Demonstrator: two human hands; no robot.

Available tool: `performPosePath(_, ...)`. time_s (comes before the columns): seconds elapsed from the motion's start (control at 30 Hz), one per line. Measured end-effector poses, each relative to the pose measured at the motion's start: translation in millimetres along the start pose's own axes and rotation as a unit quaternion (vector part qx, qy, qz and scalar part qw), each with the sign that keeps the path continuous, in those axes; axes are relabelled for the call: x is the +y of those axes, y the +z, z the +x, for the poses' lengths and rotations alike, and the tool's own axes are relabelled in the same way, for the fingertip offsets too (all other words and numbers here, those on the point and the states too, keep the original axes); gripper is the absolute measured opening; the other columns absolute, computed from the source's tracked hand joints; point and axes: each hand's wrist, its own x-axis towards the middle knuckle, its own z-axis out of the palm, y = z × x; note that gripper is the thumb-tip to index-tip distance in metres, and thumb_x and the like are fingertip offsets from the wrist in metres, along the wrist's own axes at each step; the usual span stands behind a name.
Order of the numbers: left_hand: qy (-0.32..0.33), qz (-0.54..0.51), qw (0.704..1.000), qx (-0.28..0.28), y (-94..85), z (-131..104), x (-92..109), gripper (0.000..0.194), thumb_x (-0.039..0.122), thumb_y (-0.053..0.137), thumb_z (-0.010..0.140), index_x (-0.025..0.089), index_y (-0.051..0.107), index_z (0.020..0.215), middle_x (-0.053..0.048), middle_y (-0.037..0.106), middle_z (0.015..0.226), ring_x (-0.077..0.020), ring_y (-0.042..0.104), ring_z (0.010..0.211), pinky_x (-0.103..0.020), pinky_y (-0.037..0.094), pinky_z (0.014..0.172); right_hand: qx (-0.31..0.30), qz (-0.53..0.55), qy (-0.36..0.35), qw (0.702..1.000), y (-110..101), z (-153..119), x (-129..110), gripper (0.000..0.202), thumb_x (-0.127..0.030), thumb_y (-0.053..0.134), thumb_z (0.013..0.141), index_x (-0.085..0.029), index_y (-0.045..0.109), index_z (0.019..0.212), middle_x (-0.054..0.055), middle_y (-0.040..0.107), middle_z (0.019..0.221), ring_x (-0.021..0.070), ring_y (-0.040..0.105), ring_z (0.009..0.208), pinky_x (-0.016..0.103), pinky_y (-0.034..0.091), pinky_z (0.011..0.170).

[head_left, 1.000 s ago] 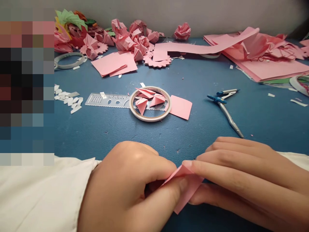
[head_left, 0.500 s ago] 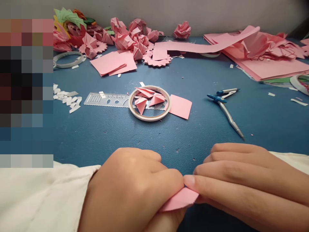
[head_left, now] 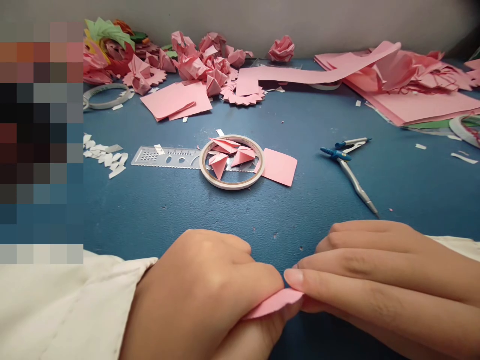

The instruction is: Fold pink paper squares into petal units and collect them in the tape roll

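A small piece of pink paper (head_left: 275, 303) is pinched between my two hands at the bottom middle. My left hand (head_left: 210, 290) is closed on its left part, thumb below and index finger above, which hides much of it. The fingertips of my right hand (head_left: 375, 275) grip its right corner. Beyond them lies a roll of tape (head_left: 232, 187) with folded pink pieces (head_left: 243, 156) inside its ring, resting over a clear stencil ruler (head_left: 161, 157). A pink paper square (head_left: 281, 167) lies against the ring's right side.
A pair of compasses (head_left: 354, 180) lies at the right. Crumpled and folded pink paper flowers (head_left: 202, 62) and pink sheets (head_left: 431, 105) line the back of the blue table (head_left: 168, 205). White paper scraps (head_left: 107, 157) are at the left, and another tape roll (head_left: 107, 104) sits behind.
The pink paper between my hands has tilted and shows a narrower face. My right fingertips have shifted slightly left over its corner.
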Motion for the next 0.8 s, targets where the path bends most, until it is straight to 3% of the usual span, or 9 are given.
performPosePath(0.1, -0.001, 0.001, 1.000, 0.000, 4.3, -6, -1, 0.039, 0.056, 0.066, 0.114, 0.030, 0.081, 0.089, -0.002, 0.065, 0.064, -0.0243, 0.070, 0.070, -0.029, 0.052, 0.063, 0.004, 0.025, -0.025, 0.999, 2, 7, 8, 0.025, -0.039, 0.054, 0.128, -0.028, 0.072, 0.141, 0.001, 0.086, 0.095, 0.0167, 0.080, 0.075, 0.030, 0.064, 0.070)
performPosePath(0.2, 0.002, -0.002, 1.000, 0.023, 8.7, -14, -3, 0.039, 0.050, 0.064, 0.116, 0.030, 0.078, 0.085, 0.000, 0.065, 0.062, -0.0217, 0.065, 0.062, -0.030, 0.046, 0.058, -0.015, 0.137, 0.035, 0.990, 3, 14, 9, 0.022, -0.045, 0.061, 0.125, -0.029, 0.074, 0.117, -0.002, 0.079, 0.084, 0.0141, 0.075, 0.070, 0.026, 0.064, 0.071)
performPosePath(0.3, 0.047, -0.021, 0.996, 0.071, 12.2, -20, -5, 0.045, 0.030, 0.055, 0.117, 0.026, 0.065, 0.074, 0.003, 0.064, 0.060, -0.0150, 0.053, 0.051, -0.033, 0.031, 0.053, -0.046, 0.217, 0.095, 0.970, 3, 19, 4, 0.016, -0.028, 0.070, 0.120, -0.031, 0.075, 0.105, -0.005, 0.076, 0.080, 0.0130, 0.070, 0.065, 0.024, 0.064, 0.074)
performPosePath(0.43, 0.084, -0.028, 0.994, 0.070, 14.8, -20, -7, 0.036, 0.014, 0.047, 0.102, 0.023, 0.048, 0.067, 0.005, 0.056, 0.055, -0.0130, 0.044, 0.047, -0.039, 0.020, 0.053, 0.004, 0.224, 0.145, 0.964, 4, 19, -5, 0.018, -0.020, 0.069, 0.116, -0.032, 0.075, 0.103, -0.005, 0.074, 0.079, 0.0134, 0.068, 0.064, 0.021, 0.063, 0.071)
performPosePath(0.53, 0.070, -0.030, 0.995, 0.070, 12.9, -18, -4, 0.034, 0.016, 0.054, 0.098, 0.023, 0.049, 0.065, 0.005, 0.057, 0.054, -0.0130, 0.047, 0.048, -0.036, 0.024, 0.053, 0.012, 0.228, 0.161, 0.960, 5, 18, -9, 0.020, -0.021, 0.069, 0.116, -0.031, 0.072, 0.100, -0.006, 0.074, 0.078, 0.0129, 0.069, 0.062, 0.018, 0.061, 0.066)
performPosePath(0.63, 0.008, -0.047, 0.996, 0.073, 6.0, -17, 3, 0.039, 0.021, 0.061, 0.100, 0.024, 0.052, 0.063, 0.007, 0.057, 0.053, -0.0118, 0.055, 0.051, -0.032, 0.027, 0.051, -0.001, 0.228, 0.151, 0.962, 5, 18, -9, 0.020, -0.024, 0.066, 0.119, -0.031, 0.072, 0.101, -0.006, 0.074, 0.079, 0.0118, 0.069, 0.063, 0.017, 0.062, 0.070)
performPosePath(0.7, -0.014, -0.081, 0.993, 0.081, 1.1, -16, 6, 0.035, 0.019, 0.061, 0.103, 0.025, 0.062, 0.068, 0.010, 0.058, 0.054, -0.0088, 0.059, 0.052, -0.027, 0.031, 0.050, -0.014, 0.232, 0.139, 0.963, 5, 19, -7, 0.021, -0.024, 0.065, 0.121, -0.031, 0.072, 0.103, -0.007, 0.075, 0.081, 0.0096, 0.071, 0.065, 0.015, 0.059, 0.068)
performPosePath(0.8, 0.023, -0.126, 0.989, 0.078, -0.7, -15, 6, 0.030, 0.008, 0.059, 0.100, 0.026, 0.070, 0.080, 0.013, 0.062, 0.059, -0.0054, 0.063, 0.054, -0.020, 0.039, 0.054, -0.033, 0.244, 0.119, 0.962, 4, 22, -2, 0.022, -0.019, 0.063, 0.120, -0.031, 0.071, 0.104, -0.008, 0.078, 0.084, 0.0075, 0.074, 0.069, 0.013, 0.054, 0.061)
